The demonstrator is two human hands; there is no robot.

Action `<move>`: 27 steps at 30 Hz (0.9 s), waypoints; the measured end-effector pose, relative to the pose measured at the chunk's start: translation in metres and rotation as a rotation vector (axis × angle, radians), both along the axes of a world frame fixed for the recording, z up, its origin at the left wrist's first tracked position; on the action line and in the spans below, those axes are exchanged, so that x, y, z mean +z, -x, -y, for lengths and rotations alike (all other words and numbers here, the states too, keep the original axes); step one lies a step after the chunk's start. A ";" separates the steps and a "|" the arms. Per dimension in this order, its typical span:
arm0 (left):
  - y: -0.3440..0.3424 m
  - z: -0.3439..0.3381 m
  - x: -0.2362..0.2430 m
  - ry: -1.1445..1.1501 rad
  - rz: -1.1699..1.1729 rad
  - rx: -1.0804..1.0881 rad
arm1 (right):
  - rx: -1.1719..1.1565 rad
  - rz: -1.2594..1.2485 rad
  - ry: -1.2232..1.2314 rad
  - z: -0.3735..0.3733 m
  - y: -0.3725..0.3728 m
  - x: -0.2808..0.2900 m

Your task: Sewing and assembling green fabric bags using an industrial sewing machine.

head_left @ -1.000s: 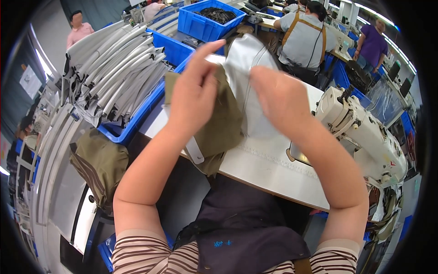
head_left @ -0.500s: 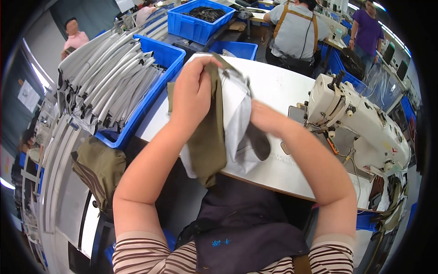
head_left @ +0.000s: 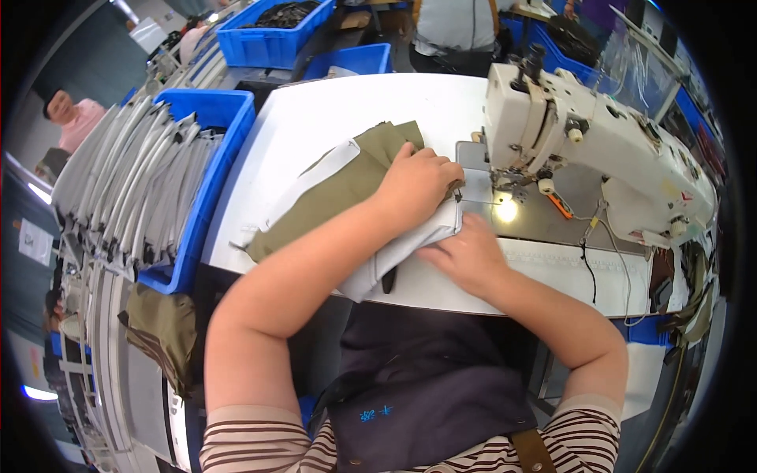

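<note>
An olive-green fabric piece with a grey-white lining lies across the white sewing table, its right end close to the sewing machine's needle. My left hand is closed on that right end, fingers curled over the edge. Just below it, my right hand pinches the folded grey-white lining; its fingertips are partly hidden by the cloth. The white sewing machine stands to the right of both hands, with a lit spot under its needle. A dark strip hangs under the lining near the table's front edge.
At left, a blue bin beside the table holds a stack of grey-white pieces. An olive fabric bundle hangs below it. Another blue bin with dark pieces stands at the back. A thread cord crosses the table's right side.
The fabric piece has come down from mid-air onto the table, turned, with its end by the needle. Both hands moved right with it. The view has shifted toward the machine.
</note>
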State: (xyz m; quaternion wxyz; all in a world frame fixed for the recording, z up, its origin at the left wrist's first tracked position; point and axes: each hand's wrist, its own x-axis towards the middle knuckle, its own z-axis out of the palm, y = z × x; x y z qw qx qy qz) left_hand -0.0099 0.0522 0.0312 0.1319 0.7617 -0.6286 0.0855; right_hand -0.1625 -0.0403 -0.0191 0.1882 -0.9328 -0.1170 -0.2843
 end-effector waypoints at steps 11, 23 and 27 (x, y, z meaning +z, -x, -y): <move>0.018 0.051 -0.044 0.167 -0.396 0.003 | -0.019 0.077 0.328 0.086 0.036 -0.003; 0.040 0.030 -0.030 0.201 -0.081 0.003 | -0.063 -0.064 0.239 0.089 0.046 0.006; 0.036 0.027 -0.030 0.254 -0.034 -0.029 | -0.046 -0.114 0.241 0.093 0.051 0.004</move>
